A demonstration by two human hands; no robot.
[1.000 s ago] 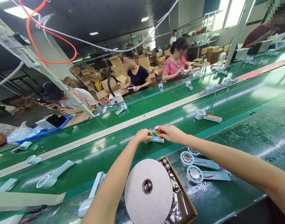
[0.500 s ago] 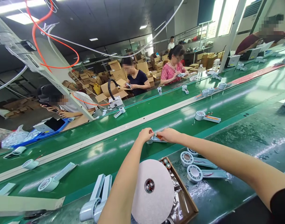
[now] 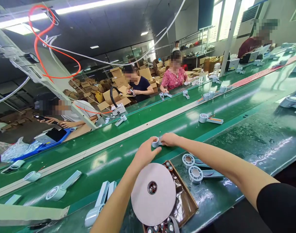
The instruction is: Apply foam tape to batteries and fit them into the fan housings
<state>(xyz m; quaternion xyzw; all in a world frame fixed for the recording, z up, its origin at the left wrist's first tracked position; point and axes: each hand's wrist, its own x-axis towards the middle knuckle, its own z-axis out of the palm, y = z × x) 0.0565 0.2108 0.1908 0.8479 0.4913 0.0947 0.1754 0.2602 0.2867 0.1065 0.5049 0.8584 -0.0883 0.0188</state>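
A pale blue handheld fan housing lies on the green conveyor belt in front of me, its round head to the left and its handle mostly covered by fingers. My left hand curves around the round head, thumb on the near side and fingers on the far side. At the handle end, the closed fingers of my right hand grip the housing. A thin wire sticks up between the hands. Below my arms, a white cardboard disc with a centre hole rests on an open carton of small round motors.
Fan housings with round motors lie right of the carton; more housings stand left of my forearm. Another housing sits farther along the belt. Across the line, several people work. A red air hose hangs at upper left.
My left hand has gone from a pinch by the wires to a wider grasp around the round head. My right hand stays at the handle end. The camera view has shifted slightly.
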